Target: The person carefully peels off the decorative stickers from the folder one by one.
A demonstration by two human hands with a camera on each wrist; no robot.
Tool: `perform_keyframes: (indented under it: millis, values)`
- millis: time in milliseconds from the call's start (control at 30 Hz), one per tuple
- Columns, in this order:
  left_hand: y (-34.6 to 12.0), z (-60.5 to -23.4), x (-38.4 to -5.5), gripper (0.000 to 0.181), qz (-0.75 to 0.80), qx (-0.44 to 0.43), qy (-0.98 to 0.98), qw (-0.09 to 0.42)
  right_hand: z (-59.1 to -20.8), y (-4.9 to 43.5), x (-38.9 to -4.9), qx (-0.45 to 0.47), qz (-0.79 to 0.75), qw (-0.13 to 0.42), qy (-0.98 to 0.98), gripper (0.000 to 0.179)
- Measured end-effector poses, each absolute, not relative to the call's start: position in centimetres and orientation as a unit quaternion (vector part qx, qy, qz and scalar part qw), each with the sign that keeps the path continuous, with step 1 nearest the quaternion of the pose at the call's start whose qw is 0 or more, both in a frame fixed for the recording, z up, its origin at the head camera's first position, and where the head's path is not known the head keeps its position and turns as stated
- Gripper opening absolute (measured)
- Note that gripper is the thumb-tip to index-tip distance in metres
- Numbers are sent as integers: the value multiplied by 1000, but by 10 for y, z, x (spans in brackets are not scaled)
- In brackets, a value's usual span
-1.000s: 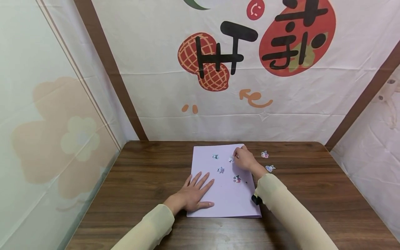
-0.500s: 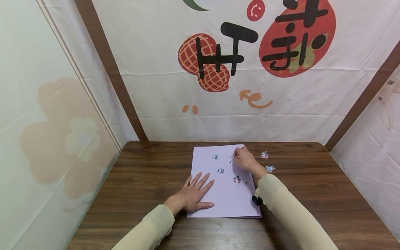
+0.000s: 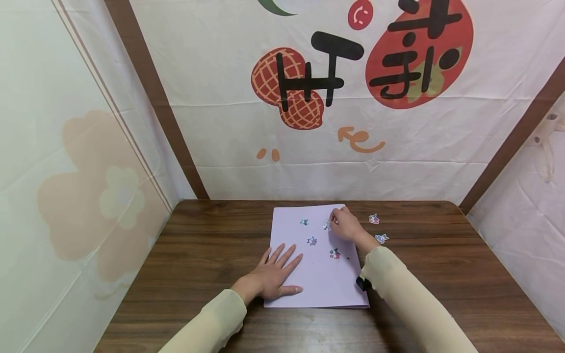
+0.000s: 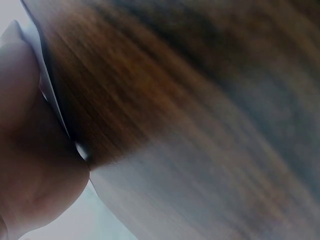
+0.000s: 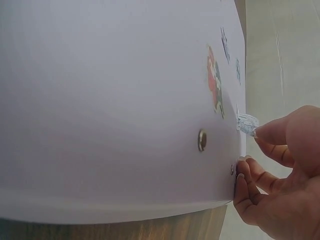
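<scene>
Clearly, your right hand [image 3: 346,226] pinched a sticker [image 5: 247,123] over the folder [image 3: 324,288]; your left hand [image 3: 273,278] lay spread on its edge. A twist risked creasing the sticker.

Place: small booth-like enclosure; home, shop or office cannot be told. Walls [image 3: 229,127]: pale, creased, cloth-like, fold lines visible. Back wall [image 3: 423,171]: printed peanut [image 3: 304,113], red rounded motif [image 3: 421,41], black characters [image 3: 333,83]. Left wall [image 3: 44,73]: large faded flower [image 3: 88,201]. Brown bands [image 3: 157,98] along both back edges. Furnishing: one wood-grain worktop [image 3: 198,260], rounded far corners.
</scene>
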State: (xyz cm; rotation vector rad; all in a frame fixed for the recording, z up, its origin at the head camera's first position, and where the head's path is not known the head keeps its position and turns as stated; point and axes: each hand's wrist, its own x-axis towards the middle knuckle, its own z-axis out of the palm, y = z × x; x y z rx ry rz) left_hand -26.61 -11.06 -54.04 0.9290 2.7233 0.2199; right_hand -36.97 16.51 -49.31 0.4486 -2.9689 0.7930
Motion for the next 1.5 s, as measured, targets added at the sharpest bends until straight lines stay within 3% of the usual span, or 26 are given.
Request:
perform_keyframes:
  millis: [1500]
  values:
    - [-111, -542, -271, 91, 74, 323, 935, 128, -489, 171, -372, 161, 323, 24, -932, 10]
